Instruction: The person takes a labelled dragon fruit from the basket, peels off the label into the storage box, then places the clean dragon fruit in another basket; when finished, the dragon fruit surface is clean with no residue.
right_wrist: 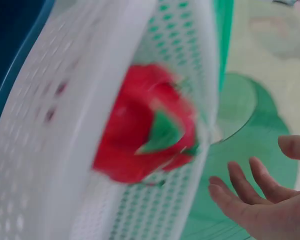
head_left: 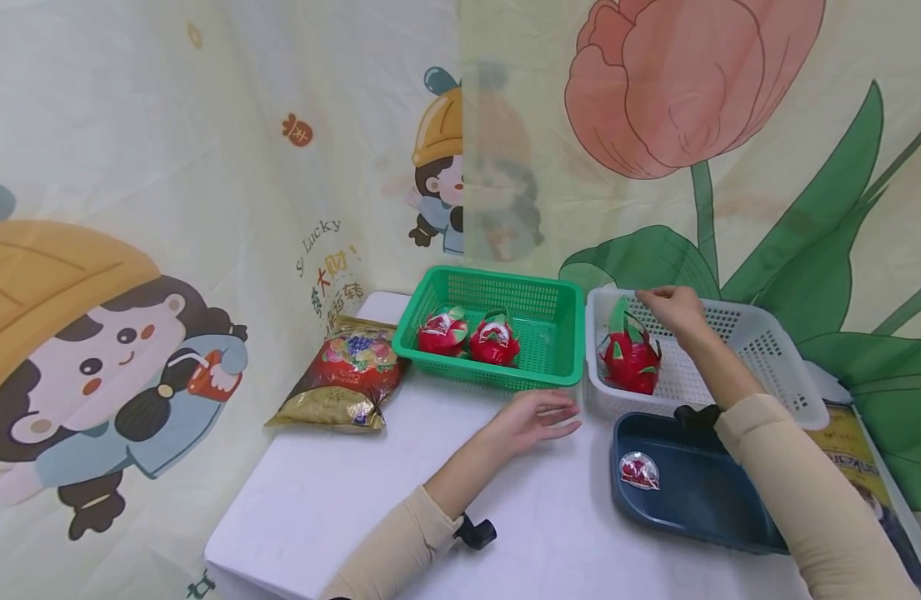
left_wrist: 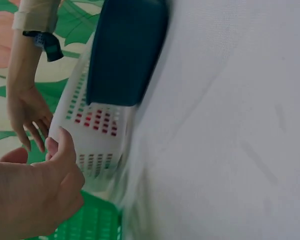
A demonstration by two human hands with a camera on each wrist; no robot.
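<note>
Left hand (head_left: pixel 533 419): empty
Right hand (head_left: pixel 673 310): empty
White basket (head_left: pixel 775 350): red fruit (head_left: pixel 631 365) could tip if right hand bumps it

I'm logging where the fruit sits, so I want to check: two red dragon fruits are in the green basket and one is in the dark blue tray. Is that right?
Not quite. The single dragon fruit is in the white basket, not the dark blue tray; the head view shows this. Two red dragon fruits are indeed in the green basket.
</note>
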